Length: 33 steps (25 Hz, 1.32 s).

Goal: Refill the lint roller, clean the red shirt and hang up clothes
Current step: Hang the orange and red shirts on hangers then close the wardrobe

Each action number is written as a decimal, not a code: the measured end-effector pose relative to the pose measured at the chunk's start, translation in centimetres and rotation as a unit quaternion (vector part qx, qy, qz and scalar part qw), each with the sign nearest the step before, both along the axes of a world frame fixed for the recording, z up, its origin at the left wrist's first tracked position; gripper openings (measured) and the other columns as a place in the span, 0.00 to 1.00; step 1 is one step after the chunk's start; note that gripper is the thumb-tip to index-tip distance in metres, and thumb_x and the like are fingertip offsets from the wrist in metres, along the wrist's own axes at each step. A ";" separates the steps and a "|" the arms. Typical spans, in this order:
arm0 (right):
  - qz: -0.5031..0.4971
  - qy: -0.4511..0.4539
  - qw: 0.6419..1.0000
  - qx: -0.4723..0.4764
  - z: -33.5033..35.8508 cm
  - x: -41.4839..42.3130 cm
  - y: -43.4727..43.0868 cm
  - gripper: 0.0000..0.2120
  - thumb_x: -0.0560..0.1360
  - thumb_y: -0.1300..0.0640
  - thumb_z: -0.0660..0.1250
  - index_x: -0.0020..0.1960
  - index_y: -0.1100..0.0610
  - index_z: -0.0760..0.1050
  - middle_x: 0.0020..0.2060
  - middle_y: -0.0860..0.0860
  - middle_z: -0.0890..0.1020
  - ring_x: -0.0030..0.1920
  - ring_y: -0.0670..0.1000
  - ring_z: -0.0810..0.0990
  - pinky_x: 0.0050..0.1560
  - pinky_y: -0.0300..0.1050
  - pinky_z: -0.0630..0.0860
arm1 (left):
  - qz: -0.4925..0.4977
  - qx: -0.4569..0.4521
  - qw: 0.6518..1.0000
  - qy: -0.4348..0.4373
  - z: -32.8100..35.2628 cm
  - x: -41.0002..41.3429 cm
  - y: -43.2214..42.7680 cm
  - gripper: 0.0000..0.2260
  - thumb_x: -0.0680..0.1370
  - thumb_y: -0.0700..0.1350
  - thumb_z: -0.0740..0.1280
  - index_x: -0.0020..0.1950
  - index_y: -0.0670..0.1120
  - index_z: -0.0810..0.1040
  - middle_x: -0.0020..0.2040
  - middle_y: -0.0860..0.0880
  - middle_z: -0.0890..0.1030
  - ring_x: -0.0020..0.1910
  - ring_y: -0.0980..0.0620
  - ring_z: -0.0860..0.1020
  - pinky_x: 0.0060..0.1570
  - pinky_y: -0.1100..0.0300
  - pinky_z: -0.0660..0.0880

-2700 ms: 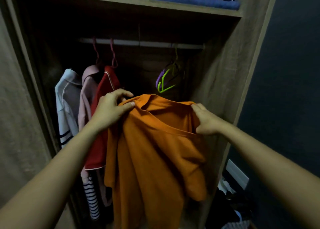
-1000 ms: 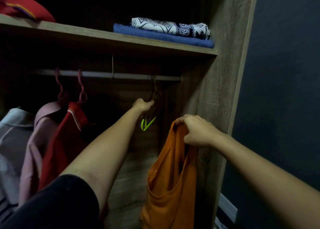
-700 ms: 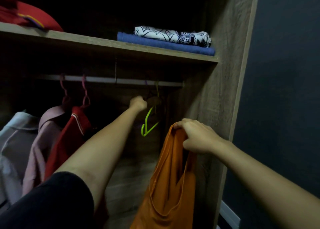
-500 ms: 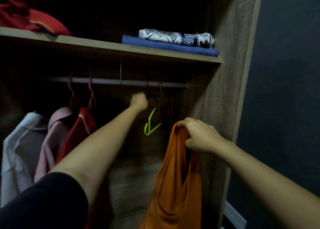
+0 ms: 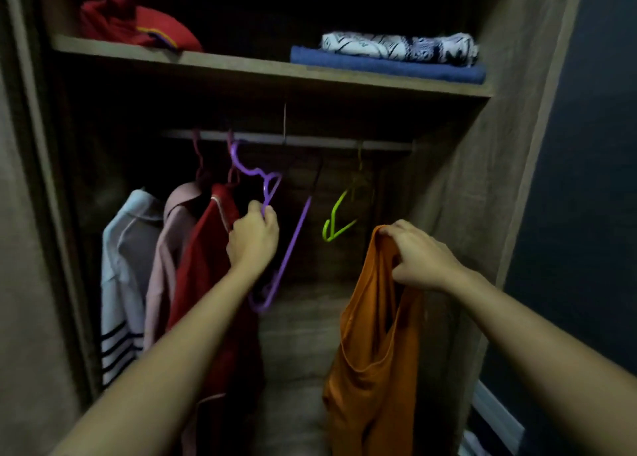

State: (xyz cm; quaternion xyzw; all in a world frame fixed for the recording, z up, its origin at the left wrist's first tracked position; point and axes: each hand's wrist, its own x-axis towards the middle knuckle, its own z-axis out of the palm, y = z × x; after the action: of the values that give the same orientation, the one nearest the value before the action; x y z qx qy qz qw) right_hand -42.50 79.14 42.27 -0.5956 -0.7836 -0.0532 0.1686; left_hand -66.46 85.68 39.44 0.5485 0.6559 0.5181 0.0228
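Inside the wardrobe, my left hand (image 5: 253,238) grips a purple plastic hanger (image 5: 293,242), held tilted below the rail (image 5: 310,140) with its hook near the bar. To the right, my right hand (image 5: 418,255) pinches the collar of an orange shirt (image 5: 365,369), which hangs limp from my fingers. A red shirt (image 5: 206,266) hangs on a pink hanger just left of my left hand. A lime-green hanger (image 5: 336,219) dangles from the rail between my two hands.
A pink garment (image 5: 163,245) and a white striped top (image 5: 120,276) hang left of the red shirt. The shelf (image 5: 241,68) above holds a red cloth (image 5: 138,30) and folded blue and patterned textiles (image 5: 389,59). The wardrobe's side wall (image 5: 482,180) stands close on the right.
My left hand has pulled the purple hanger away from the green one, left and down off the rail. The right hand keeps holding the orange shirt. The camera moved slightly.
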 end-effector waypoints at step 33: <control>0.208 -0.123 0.904 0.353 -1.9 -2.2 -1.8 0.28 0.79 0.39 0.44 0.39 0.53 0.77 0.32 0.51 0.82 0.31 0.55 0.81 0.24 0.43 0.68 | -0.052 0.323 0.913 0.246 -11.8 -0.4 -12.6 0.11 0.78 0.47 0.60 0.58 0.46 0.73 0.50 0.45 0.71 0.45 0.45 0.71 0.42 0.51 0.69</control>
State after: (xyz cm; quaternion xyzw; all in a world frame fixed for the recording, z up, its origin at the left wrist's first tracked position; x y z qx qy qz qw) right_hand -44.71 77.32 40.36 -0.3095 -0.8342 -0.3629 0.2768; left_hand -66.85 73.07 27.66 0.6695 0.4082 0.5486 -0.2901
